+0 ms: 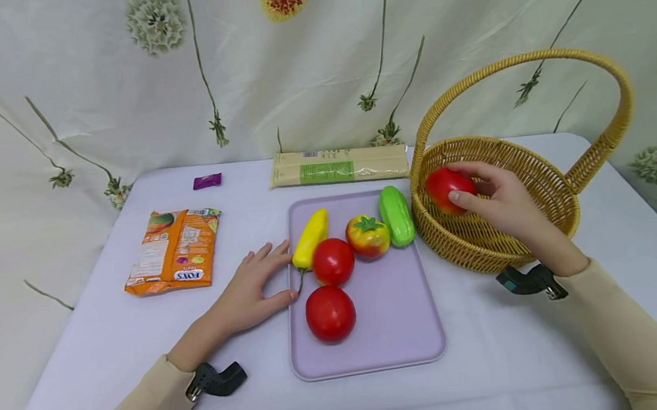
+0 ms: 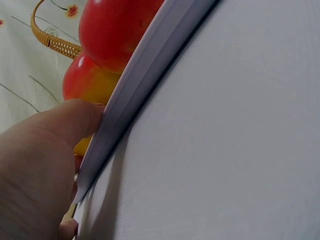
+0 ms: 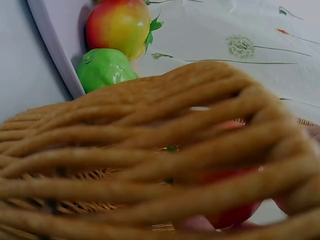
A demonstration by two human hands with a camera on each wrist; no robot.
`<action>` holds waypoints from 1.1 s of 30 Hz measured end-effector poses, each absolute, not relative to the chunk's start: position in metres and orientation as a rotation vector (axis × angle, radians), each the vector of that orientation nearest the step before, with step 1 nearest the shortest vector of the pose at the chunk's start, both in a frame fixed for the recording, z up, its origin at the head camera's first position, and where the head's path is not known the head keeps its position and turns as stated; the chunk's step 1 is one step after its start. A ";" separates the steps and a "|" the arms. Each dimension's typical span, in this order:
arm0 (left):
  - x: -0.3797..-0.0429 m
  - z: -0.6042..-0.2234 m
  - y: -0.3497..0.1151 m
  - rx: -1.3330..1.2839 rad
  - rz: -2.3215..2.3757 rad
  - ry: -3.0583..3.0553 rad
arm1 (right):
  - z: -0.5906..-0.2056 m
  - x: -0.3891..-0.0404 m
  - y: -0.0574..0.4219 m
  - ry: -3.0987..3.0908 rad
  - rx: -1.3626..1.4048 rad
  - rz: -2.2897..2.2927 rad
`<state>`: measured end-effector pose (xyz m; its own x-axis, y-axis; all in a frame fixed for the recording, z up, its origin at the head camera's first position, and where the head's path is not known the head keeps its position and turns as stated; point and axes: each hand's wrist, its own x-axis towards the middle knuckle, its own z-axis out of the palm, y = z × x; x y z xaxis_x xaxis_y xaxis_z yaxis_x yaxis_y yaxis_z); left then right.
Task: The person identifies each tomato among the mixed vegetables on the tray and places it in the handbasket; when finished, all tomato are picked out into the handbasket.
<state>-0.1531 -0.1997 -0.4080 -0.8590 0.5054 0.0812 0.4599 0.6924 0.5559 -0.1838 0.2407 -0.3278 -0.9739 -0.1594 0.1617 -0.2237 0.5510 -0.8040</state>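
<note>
In the head view my right hand (image 1: 507,204) grips a red toy tomato (image 1: 448,190) between thumb and fingers, within the left side of a wicker basket (image 1: 448,246). The basket's weave hides most of that tomato in the right wrist view. My left hand (image 1: 252,295) lies with fingers spread at the left edge of a lilac tray (image 1: 387,318), its thumb at the rim. On the tray are a yellow pepper (image 1: 311,240), two red tomatoes (image 1: 330,314), a red-yellow tomato (image 1: 368,237) with green leaves, and a green cucumber (image 1: 397,216).
An orange snack bag (image 1: 172,251) lies left of the tray, with a small purple packet (image 1: 207,181) behind it. Behind the tray is a long beige package (image 1: 339,165). The basket's tall handle (image 1: 528,57) arches beyond my right hand. A floral cloth hangs at the back.
</note>
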 end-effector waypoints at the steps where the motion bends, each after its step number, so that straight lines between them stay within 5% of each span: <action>1: -0.153 -0.408 -0.200 0.804 0.895 2.817 | -0.328 -0.185 0.241 -2.713 0.326 1.421; 33: -0.153 -0.407 -0.199 0.788 0.876 2.820 | -0.337 -0.191 0.236 -3.088 0.282 0.988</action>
<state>-0.1531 -0.1995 -0.4070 -0.8635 0.4997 0.0685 0.4506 0.7033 0.5499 -0.1912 0.2364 -0.3366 -0.9787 -0.1982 -0.0541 -0.1300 0.8012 -0.5841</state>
